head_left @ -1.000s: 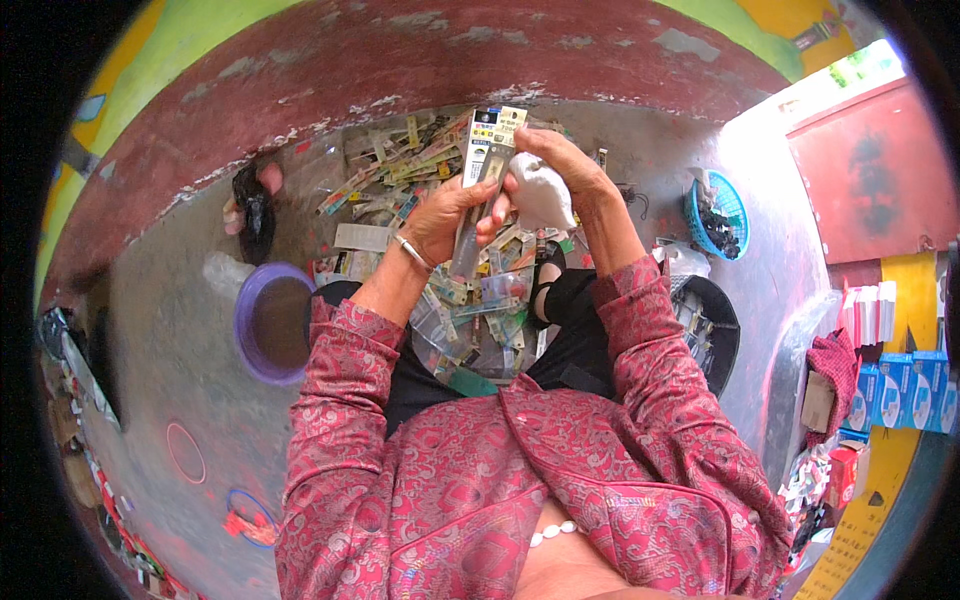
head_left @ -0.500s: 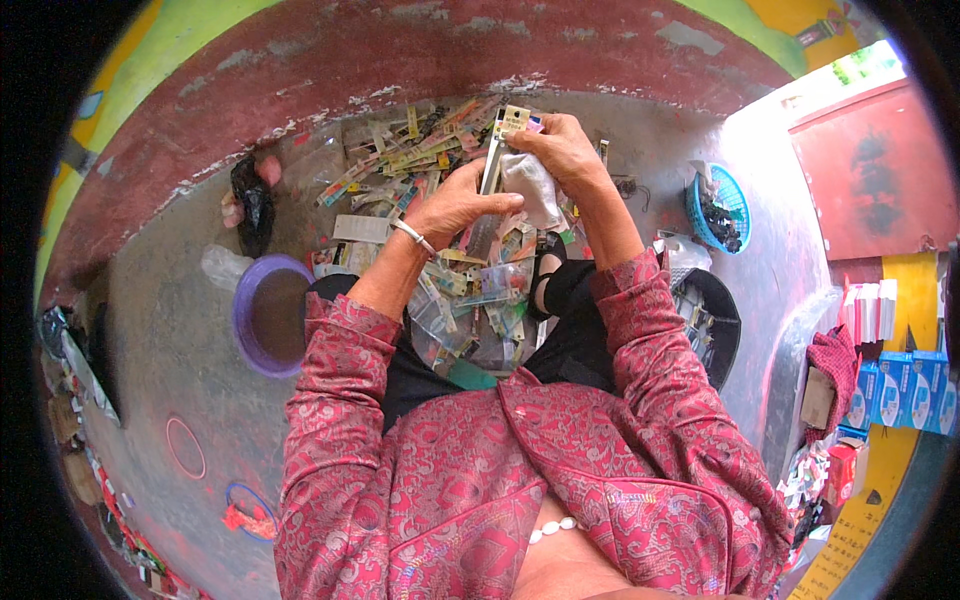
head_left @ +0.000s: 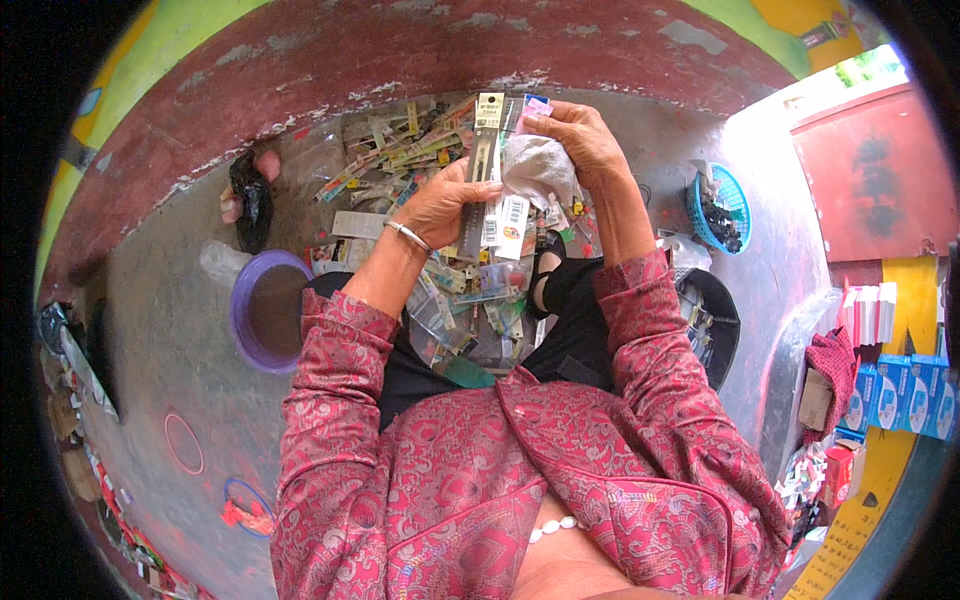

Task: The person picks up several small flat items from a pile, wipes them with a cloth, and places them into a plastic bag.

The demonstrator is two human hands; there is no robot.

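My left hand (head_left: 442,205), a white bracelet at its wrist, grips several long narrow flat packets (head_left: 482,150), with the thumb across their front. They stand upright, with a pale card header at the top and clear or printed strips below. My right hand (head_left: 588,145) is closed on a crumpled white-grey cloth (head_left: 540,172), whose loose part hangs beside the packets. At its fingertips a packet's pink and blue top end (head_left: 537,108) shows. Below and behind both hands spreads a pile of similar packets (head_left: 400,158) on the floor.
A purple tub (head_left: 240,310) stands left of my knees. To the right are a blue basket (head_left: 740,190) with dark pieces and a black tub (head_left: 725,345) holding packets. A black bag (head_left: 252,200) lies near the red wall (head_left: 400,50). Blue boxes (head_left: 905,395) stand far right.
The packets have turned to face me more squarely, showing more of their length and a white lower strip. The cloth has moved slightly up and right with my right hand.
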